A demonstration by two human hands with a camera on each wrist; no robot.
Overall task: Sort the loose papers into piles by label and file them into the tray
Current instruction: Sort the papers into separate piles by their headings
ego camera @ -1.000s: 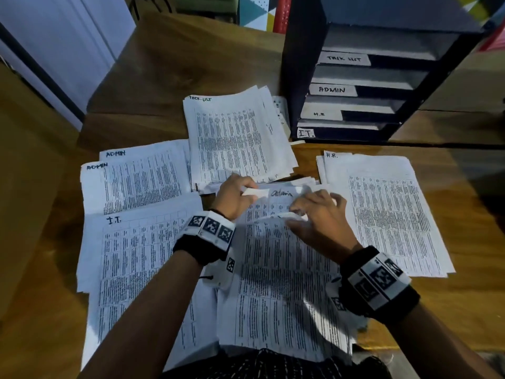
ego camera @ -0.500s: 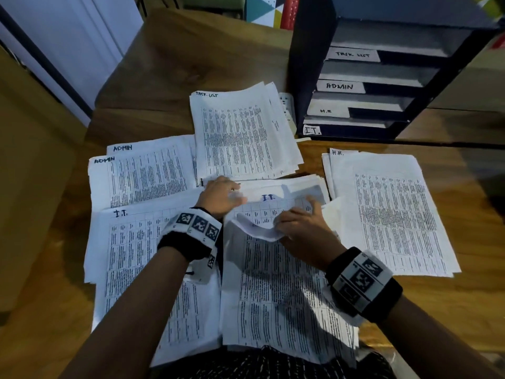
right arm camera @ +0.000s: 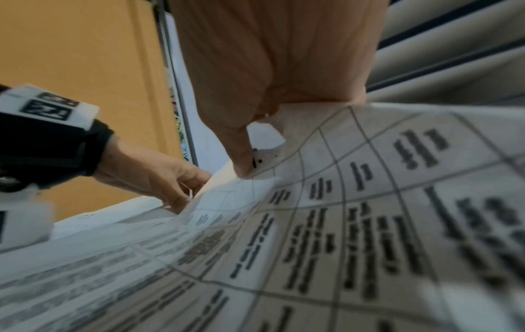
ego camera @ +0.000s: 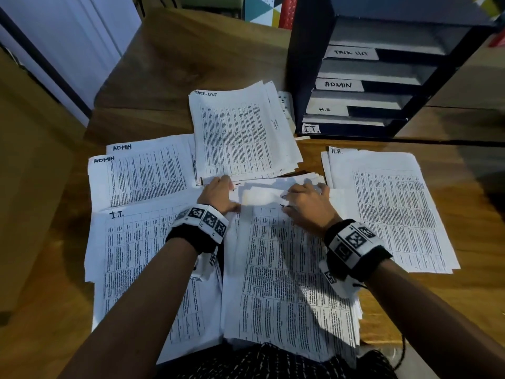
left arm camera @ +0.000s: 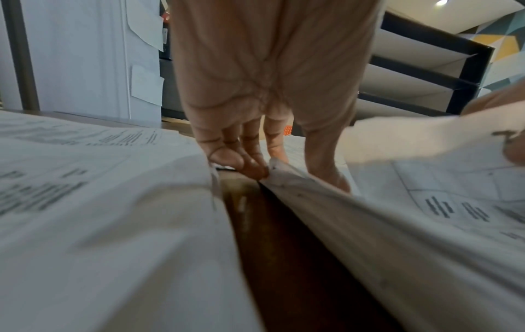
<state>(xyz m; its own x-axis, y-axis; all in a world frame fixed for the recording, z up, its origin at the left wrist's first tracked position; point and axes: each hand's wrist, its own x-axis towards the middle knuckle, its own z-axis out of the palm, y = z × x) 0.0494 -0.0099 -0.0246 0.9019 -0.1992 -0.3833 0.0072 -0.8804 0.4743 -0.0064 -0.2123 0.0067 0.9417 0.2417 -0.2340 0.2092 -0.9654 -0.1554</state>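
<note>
An unsorted stack of printed sheets [ego camera: 287, 283] lies in front of me, between four labelled piles: ADMIN [ego camera: 142, 176], TASK LIST [ego camera: 240, 135], I.T. [ego camera: 142, 255] and H.R. [ego camera: 390, 203]. My left hand [ego camera: 228, 184] pinches the stack's top left corner, thumb on top and fingertips [left arm camera: 250, 166] at its edge. My right hand [ego camera: 300, 192] grips the upper edge of the top sheet [ego camera: 262, 196], which curls back towards me. The thumb [right arm camera: 241, 155] presses on that sheet [right arm camera: 369, 202]. Its label is hidden.
A black tray [ego camera: 300, 77] with slots tagged TASK LIST, ADMIN, H.R. and I.T. stands at the back right of the wooden desk [ego camera: 177, 64]. A narrow strip of bare wood [left arm camera: 270, 235] shows between the I.T. pile and the stack. A white wall [ego camera: 68, 36] is at the left.
Both hands have moved up to the stack's top edge. The sheet marked I.T. that showed half a second ago is now covered by the curled top sheet.
</note>
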